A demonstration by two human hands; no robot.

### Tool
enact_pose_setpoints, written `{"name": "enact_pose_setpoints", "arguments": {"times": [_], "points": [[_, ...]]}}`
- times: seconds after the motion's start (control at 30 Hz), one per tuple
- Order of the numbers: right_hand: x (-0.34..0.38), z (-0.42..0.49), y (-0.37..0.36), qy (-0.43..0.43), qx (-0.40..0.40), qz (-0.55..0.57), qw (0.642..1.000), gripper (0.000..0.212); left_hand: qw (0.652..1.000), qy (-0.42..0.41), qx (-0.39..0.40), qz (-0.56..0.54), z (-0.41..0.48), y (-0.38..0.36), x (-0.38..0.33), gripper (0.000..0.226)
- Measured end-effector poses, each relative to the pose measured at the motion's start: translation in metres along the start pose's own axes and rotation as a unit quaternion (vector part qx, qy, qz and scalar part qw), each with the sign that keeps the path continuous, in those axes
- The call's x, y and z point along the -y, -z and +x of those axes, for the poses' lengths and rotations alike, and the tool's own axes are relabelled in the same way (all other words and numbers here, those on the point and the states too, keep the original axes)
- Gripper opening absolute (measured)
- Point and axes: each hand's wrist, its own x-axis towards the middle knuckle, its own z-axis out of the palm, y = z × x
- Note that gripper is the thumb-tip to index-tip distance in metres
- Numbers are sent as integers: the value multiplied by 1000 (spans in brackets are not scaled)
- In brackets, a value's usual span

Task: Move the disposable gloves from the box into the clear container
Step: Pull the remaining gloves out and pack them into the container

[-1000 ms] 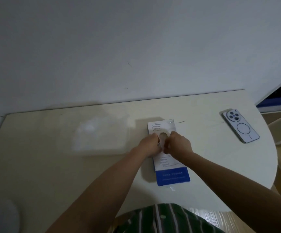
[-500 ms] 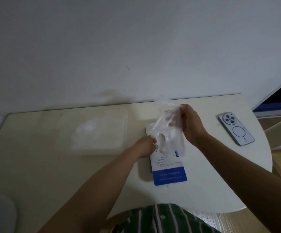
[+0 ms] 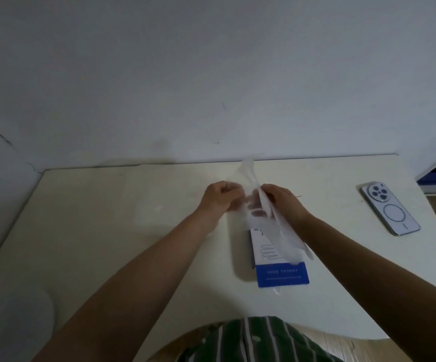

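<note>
As the head view shows, step: one glove (image 3: 287,241) is lifted out of the box (image 3: 282,276), not yet in the clear container (image 3: 146,218).
Left hand (image 3: 219,195): fingers curled, pinching the glove's edge.
Right hand (image 3: 282,202): fingers curled on the same glove, which trails toward 5 o'clock.
Container: faint on the worktop (image 3: 81,244), 9 o'clock of the hands.
Next move: probably carry the limp film to 9 o'clock and release.
</note>
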Motion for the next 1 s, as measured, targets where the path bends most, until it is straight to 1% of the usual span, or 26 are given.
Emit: {"name": "enact_pose_setpoints", "arguments": {"times": [0.07, 0.1, 0.13, 0.2, 0.27, 0.33, 0.4, 0.47, 0.53, 0.6, 0.63, 0.7, 0.77, 0.87, 0.93, 1.0], "points": [[5, 0, -7, -6, 28, 11, 1000, 54, 1000, -23, -19, 1, -2, 5, -1, 8], [6, 2, -9, 6, 46, 14, 999, 57, 999, -35, -25, 3, -3, 7, -3, 9], [8, 3, -9, 23, 57, -9, 998, 58, 999, -44, -31, 7, -2, 9, -4, 10], [11, 2, -12, 48, 81, -70, 993, 55, 998, -48, -36, 11, -4, 12, -5, 12], [9, 3, -13, 60, 102, -121, 986, 43, 997, -54, -37, 28, -5, 13, -4, 15], [5, 7, -14, 59, 85, -142, 984, 34, 995, -70, -40, 58, -5, 15, -3, 18], [9, 7, -17, 62, 41, -158, 985, 24, 993, -77, -46, 77, -6, 19, -1, 21], [12, 9, -19, 46, 20, -133, 990, 18, 991, -72, -71, 92, -7, 27, 1, 23], [19, 10, -25, 24, 19, -129, 991, 19, 990, -51, -94, 89, -8, 35, 0, 20], [25, 15, -32, 3, 30, -157, 987, 19, 992, -16, -92, 83, -8, 43, -1, 13], [27, 18, -36, -7, 40, -172, 984, 19, 992, -3, -89, 87, -8, 46, -2, 14], [32, 25, -45, -34, 63, -195, 978, 18, 992, -3, -88, 86, -7, 54, -4, 14], [35, 32, -54, -51, 77, -204, 975, 20, 990, -18, -104, 99, -3, 64, -3, 16], [37, 44, -64, -32, 57, -202, 977, 20, 977, -31, -143, 156, 5, 79, 4, 15], [39, 53, -69, -14, 46, -206, 977, 17, 970, -29, -159, 182, 9, 91, 9, 14], [41, 61, -75, -16, 35, -196, 980, 13, 963, -27, -175, 204, 13, 103, 13, 13]]}}
